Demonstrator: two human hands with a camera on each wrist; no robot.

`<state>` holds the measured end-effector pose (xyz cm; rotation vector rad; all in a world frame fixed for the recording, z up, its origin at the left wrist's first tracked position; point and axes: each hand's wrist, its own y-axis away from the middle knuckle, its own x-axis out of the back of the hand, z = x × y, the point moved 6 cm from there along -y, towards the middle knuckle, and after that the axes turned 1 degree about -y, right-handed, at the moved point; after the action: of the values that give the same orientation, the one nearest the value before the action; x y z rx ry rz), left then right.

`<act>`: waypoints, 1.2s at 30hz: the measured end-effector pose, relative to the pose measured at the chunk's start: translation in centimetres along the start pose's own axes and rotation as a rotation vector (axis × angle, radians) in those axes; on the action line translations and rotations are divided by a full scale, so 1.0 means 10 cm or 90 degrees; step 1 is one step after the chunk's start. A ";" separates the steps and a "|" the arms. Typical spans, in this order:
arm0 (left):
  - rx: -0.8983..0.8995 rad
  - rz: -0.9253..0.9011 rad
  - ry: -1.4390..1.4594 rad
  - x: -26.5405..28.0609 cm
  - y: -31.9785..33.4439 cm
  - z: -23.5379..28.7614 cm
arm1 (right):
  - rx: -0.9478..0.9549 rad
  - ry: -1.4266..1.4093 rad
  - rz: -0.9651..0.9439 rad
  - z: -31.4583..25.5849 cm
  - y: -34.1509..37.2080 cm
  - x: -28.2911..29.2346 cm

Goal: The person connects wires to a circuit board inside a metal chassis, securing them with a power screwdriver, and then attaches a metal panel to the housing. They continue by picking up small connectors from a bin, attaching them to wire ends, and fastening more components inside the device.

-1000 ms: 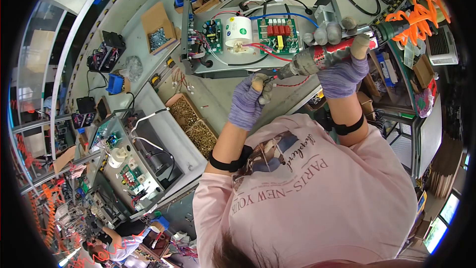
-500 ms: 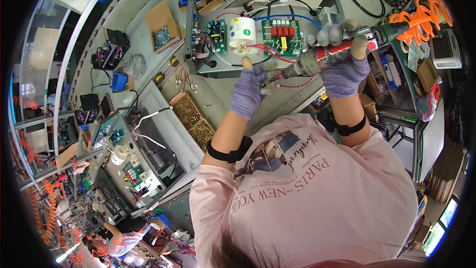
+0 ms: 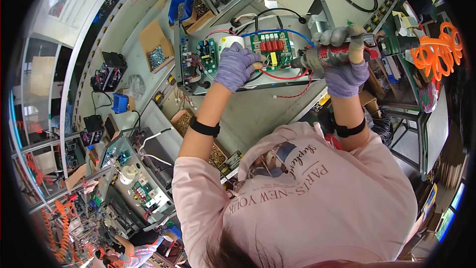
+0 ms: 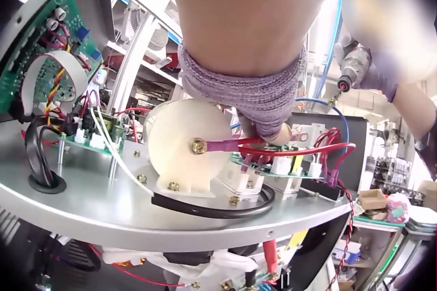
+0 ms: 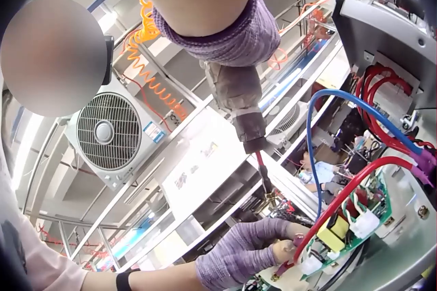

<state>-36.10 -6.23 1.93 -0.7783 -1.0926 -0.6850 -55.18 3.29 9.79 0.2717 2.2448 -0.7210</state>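
The gloved left hand [image 3: 235,67] reaches over the circuit board [image 3: 271,49] beside the white cylinder [image 4: 190,142]. In the right wrist view the left hand [image 5: 249,255] pinches the end of a red cable [image 5: 336,204] between thumb and finger. The gloved right hand [image 3: 347,72] grips a red and grey power driver [image 3: 331,55], held at the chassis's right end. Its bit [image 5: 265,176] points towards the left hand, apart from it, with a small brass-coloured piece [image 5: 272,199] at the tip. The left fingertips are partly hidden in the left wrist view.
A second chassis [image 3: 144,188] stands at the lower left. Boxes of screws [image 3: 157,57] and blue bins [image 3: 181,7] lie behind. An orange coiled hose [image 3: 436,52] hangs at the right. A blue cable [image 3: 292,33] arches over the chassis.
The left hand has left the driver's bit and moved left and up onto the board, where it now pinches the red cable. The right hand still grips the driver, whose tip is nearer the board.
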 end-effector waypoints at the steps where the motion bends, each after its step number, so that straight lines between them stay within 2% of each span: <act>1: 0.011 0.014 0.028 0.02 -0.02 0.01 | 0.000 0.002 0.003 0.01 -0.02 0.00; 4: 0.058 0.059 0.044 0.12 -0.11 0.04 | -0.028 0.044 0.073 0.10 -0.09 0.05; 6: 0.174 -0.051 0.051 0.06 -0.14 -0.04 | 0.015 0.043 -0.002 0.18 -0.14 0.01; 7: 0.178 -0.050 0.054 0.04 -0.15 -0.06 | -0.011 0.013 0.041 0.26 -0.12 0.04; 10: 0.182 -0.051 0.029 0.00 -0.17 -0.11 | 0.012 0.023 0.094 0.47 -0.12 0.29; 11: 0.176 -0.056 0.030 0.01 -0.18 -0.11 | -0.016 -0.091 -0.009 0.51 -0.19 0.18; 12: 0.170 -0.061 0.031 0.00 -0.18 -0.12 | -0.018 -0.091 -0.010 0.54 -0.19 0.14; 14: 0.168 -0.046 0.046 0.01 -0.16 -0.13 | 0.022 0.020 0.089 0.56 -0.17 0.10; 15: 0.163 -0.033 0.060 0.02 -0.16 -0.13 | 0.086 0.062 -0.020 0.50 -0.24 -0.08; 19: 0.160 -0.015 0.035 0.04 -0.14 -0.10 | 0.053 0.035 0.037 0.64 -0.19 0.09; 21: 0.134 -0.009 0.045 0.08 -0.13 -0.09 | 0.052 0.064 0.113 0.79 -0.20 0.38; 22: 0.131 -0.010 0.045 0.06 -0.12 -0.11 | 0.055 0.065 0.115 0.81 -0.25 0.41; 24: 0.101 0.063 0.066 0.09 -0.09 -0.17 | 0.044 0.084 -0.004 0.85 -0.33 0.31; 25: 0.165 0.022 0.101 0.13 -0.09 -0.22 | 0.000 0.067 0.059 0.90 -0.31 0.33; 26: 0.161 0.022 0.101 0.11 -0.09 -0.26 | 0.004 0.069 0.059 0.92 -0.32 0.33; 28: 0.099 0.110 0.091 0.14 -0.07 -0.26 | -0.027 0.092 0.099 1.01 -0.33 0.37; 29: 0.094 0.111 0.094 0.12 -0.06 -0.26 | -0.027 0.099 0.060 1.01 -0.35 0.30; 34: 0.083 0.100 0.037 0.07 -0.04 -0.25 | -0.014 0.192 0.074 0.95 -0.35 -0.04; 36: 0.081 0.092 0.002 0.08 -0.07 -0.22 | -0.008 0.305 0.036 0.96 -0.38 -0.11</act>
<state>-35.32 -8.49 2.24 -0.7377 -1.0553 -0.4898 -50.19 -5.33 6.78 0.5479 2.6764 -0.6619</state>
